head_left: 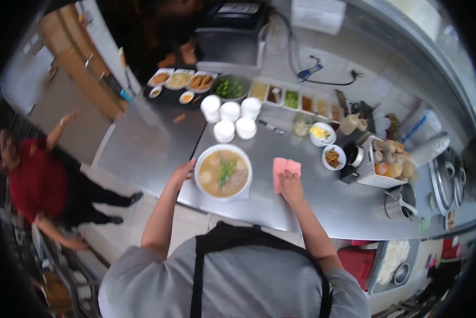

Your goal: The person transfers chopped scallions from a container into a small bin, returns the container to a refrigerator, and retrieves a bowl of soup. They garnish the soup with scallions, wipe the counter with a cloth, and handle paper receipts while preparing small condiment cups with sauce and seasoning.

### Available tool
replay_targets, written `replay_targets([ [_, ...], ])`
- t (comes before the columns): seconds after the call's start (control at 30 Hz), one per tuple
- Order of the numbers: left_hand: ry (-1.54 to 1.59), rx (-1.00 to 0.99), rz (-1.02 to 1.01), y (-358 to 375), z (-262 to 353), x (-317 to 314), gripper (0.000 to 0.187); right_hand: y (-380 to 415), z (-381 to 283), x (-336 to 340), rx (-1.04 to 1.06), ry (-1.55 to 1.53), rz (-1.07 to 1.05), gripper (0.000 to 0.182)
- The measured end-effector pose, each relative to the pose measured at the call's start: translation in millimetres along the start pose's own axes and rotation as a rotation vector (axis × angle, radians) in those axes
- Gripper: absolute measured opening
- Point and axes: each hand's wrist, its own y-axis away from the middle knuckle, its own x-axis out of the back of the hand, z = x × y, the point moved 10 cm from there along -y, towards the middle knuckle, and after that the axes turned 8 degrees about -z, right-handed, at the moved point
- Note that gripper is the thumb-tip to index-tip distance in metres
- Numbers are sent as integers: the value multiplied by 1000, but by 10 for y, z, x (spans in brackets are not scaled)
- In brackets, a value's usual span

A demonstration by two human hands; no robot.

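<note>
Working remotely, I see the round soup bowl (223, 197) on the worktop (312, 204) just right of my left hand (183, 173), whose grip is unclosed beside the rim, while my right hand (290, 184), farther off, clasps the pink cloth (279, 168).

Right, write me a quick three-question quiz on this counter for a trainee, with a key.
1. What lies under the right hand?
2. True or false: the left hand is holding a ladle.
3. Which stands nearest the soup bowl?
a) the white basket
b) the stacks of white dishes
c) the metal pot

Key:
1. A pink cloth.
2. False; it is at the side of the soup bowl.
3. b
</note>
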Motion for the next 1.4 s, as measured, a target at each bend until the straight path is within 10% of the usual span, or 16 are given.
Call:
replay_targets([
  [0.2,325,153,-172,74,-90,-353,62,35,-510,17,192,-269,-40,30],
  [0.37,517,158,-145,125,-44,-409,56,-53,-878,-639,-292,-1699,-538,46],
  [0.77,552,145,-140,91,-34,-31,65,-319,-1382,-558,-343,-1782,-511,45],
  [1.4,662,111,-10,-648,-360,2813,81,-2003,-3783,-1083,-198,-1927,-632,49],
])
